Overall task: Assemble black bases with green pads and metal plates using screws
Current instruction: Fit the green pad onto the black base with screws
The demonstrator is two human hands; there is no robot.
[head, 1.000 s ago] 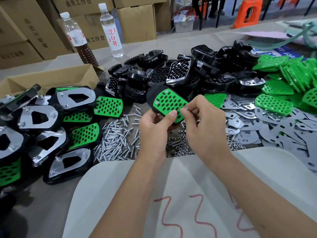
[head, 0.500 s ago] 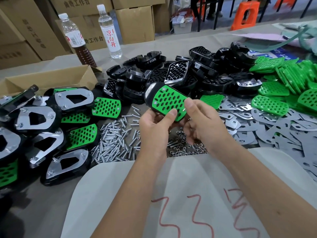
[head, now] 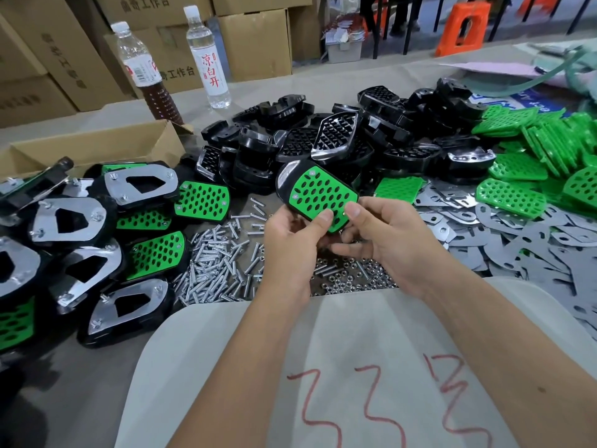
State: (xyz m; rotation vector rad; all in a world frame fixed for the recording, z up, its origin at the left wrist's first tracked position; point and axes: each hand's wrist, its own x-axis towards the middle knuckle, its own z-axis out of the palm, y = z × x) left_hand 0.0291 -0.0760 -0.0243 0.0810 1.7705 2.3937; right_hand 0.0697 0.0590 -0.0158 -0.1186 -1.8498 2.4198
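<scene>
Table: screws, plates (loose) flank hands-held base.

Both hands raised together — thumbs forward, fingers curled.

A wide table under a beige cover runs to the far side. Behind it on the left, brown cardboard boxes printed with characters are stacked high. Far right, an orange plastic stool stands on a grey floor among dark chair legs. The light is soft and even.
</scene>
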